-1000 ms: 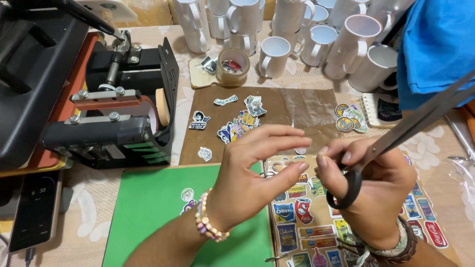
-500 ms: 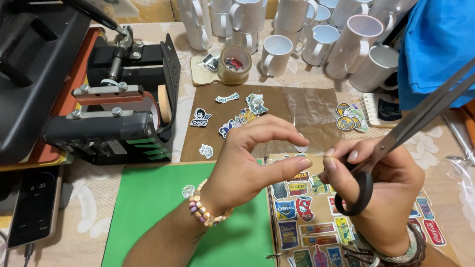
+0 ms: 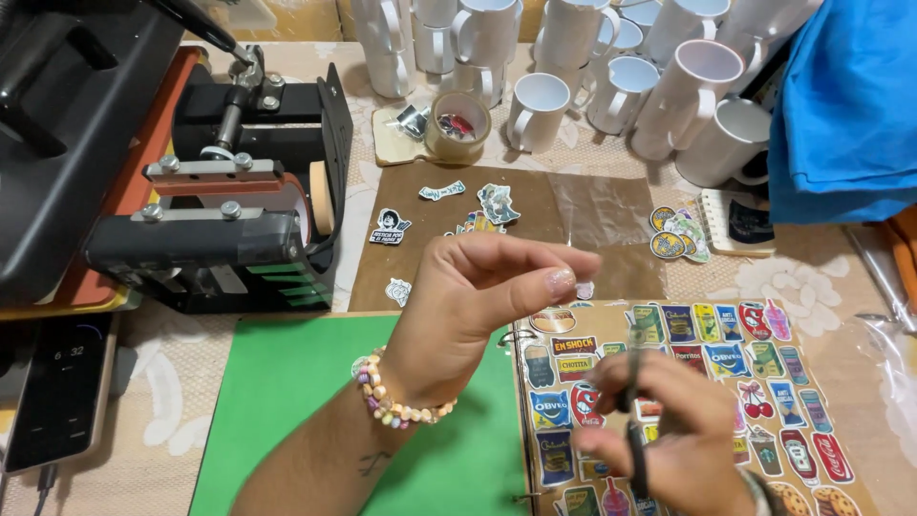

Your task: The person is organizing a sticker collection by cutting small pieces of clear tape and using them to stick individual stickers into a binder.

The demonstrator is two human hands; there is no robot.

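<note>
1. Mug press [image 3: 220, 210]: black, far left of my view.
2. Green mat [image 3: 287, 401]: beneath my left forearm.
3. Left hand [image 3: 478, 306]: raised, fingertips pinched together; what they grip is too small to tell.
4. Right hand [image 3: 669, 440]: clenched on scissors [image 3: 632, 411], over the sticker sheet [image 3: 707, 382].

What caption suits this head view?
Left hand pinches a tiny cutout while right hand holds scissors over a sticker sheet.

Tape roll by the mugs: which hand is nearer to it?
Left. The left hand is raised just below the tape roll; the right hand, gripping scissors, sits lower over the sticker sheet.
</note>
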